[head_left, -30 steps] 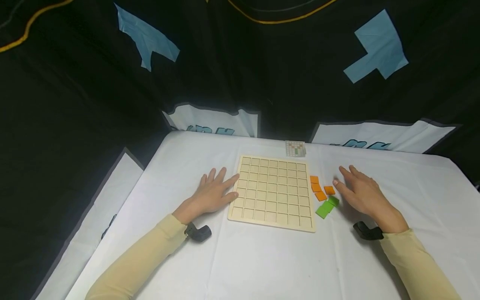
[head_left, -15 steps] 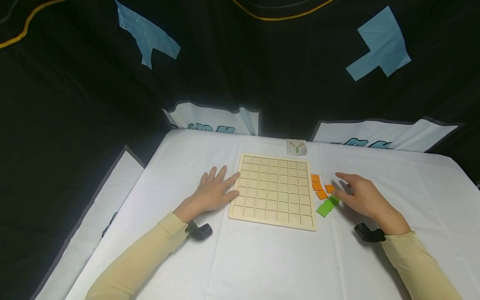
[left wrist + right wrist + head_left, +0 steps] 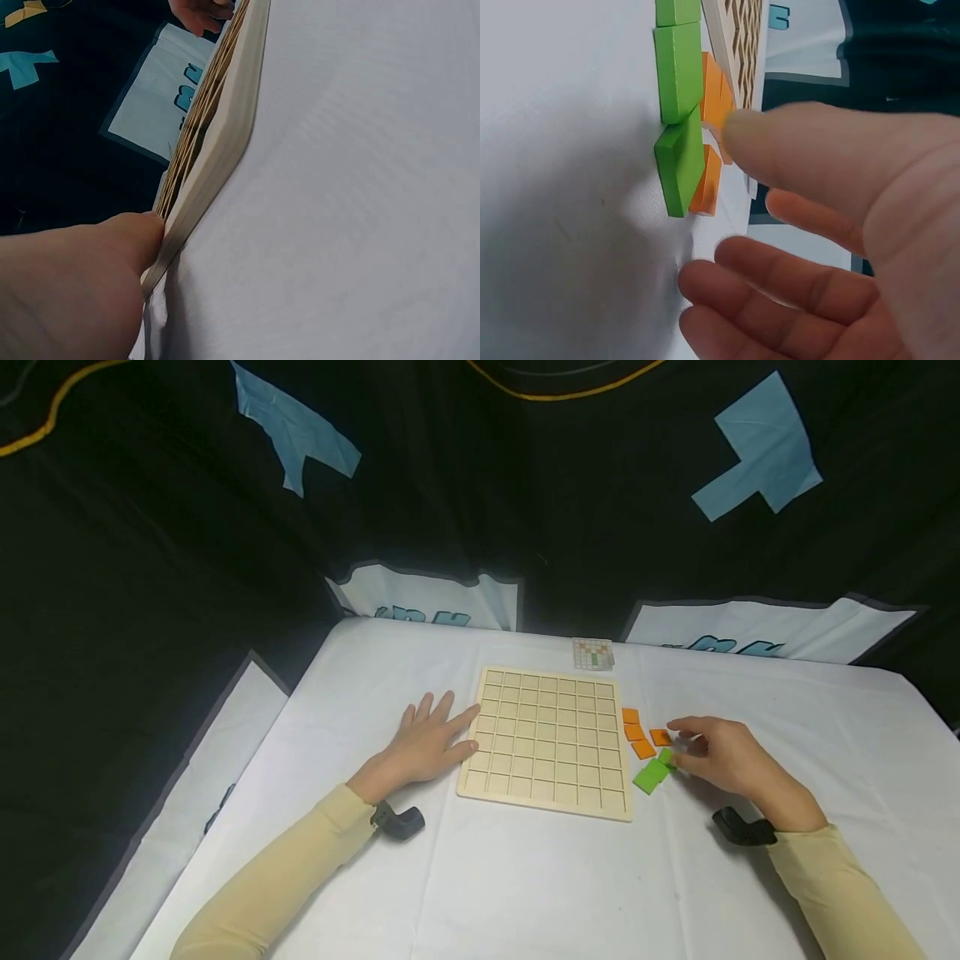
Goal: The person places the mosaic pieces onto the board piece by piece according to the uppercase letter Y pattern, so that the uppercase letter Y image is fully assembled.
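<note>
A pale wooden grid board (image 3: 543, 743) lies on the white-covered table. My left hand (image 3: 420, 747) rests spread at its left edge, thumb and index fingertip on the rim; in the left wrist view the thumb (image 3: 135, 232) lies against the board's side. Right of the board lie several orange tiles (image 3: 642, 749) and green tiles (image 3: 651, 776). Close over the nearest ones is my right hand (image 3: 723, 756), fingers loosely bent. The right wrist view shows its thumb (image 3: 802, 146) apart from the fingers, near a tilted green tile (image 3: 679, 165) that leans on another, with nothing pinched.
A small stack of patterned cards (image 3: 592, 654) lies beyond the board's far right corner. Black cloth (image 3: 480, 493) with blue tape hangs behind the table. A black wrist mount (image 3: 742, 827) sticks out below the right wrist, close over the table.
My right hand has come down toward the nearest orange and green tiles, its fingers bending from nearly straight. The left hand keeps its place on the board's edge.
</note>
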Tool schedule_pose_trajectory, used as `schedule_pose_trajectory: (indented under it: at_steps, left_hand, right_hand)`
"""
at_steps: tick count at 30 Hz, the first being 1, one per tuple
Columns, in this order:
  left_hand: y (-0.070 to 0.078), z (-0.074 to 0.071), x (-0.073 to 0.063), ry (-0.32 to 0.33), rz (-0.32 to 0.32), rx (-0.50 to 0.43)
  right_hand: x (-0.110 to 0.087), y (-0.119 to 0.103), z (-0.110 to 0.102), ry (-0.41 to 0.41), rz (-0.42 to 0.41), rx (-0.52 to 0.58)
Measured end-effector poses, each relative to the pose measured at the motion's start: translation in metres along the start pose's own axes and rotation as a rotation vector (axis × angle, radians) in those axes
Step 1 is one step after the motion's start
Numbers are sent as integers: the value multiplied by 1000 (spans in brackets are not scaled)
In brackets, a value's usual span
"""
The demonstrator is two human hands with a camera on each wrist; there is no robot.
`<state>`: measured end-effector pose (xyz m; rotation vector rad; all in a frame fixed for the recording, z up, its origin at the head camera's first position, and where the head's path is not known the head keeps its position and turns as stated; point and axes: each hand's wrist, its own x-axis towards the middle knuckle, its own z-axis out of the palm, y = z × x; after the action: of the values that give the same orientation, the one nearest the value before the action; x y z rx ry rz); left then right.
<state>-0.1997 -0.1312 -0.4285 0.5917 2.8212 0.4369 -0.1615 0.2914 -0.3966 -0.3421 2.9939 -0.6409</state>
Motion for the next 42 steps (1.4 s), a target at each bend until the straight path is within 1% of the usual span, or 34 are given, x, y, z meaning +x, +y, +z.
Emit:
schedule_pose_trajectory:
  at_steps: [6,18,24,33,42]
  left_hand:
    - [0,1,0,4,-6,1]
    - [0,1,0,6,-5,-1]
    - [-1,1,0,7,-3,-4]
    - [-4,5,3,3,-3,4]
    - [-2,2,0,11,5,5]
  right_hand:
    - [0,2,4,-23,-48,17]
    - [1,2,9,-30,-112,29]
    - [1,2,11,-24,-127,24]
    - [0,2,11,-10,-139,7]
    - [1,2,12,-4,-142,8]
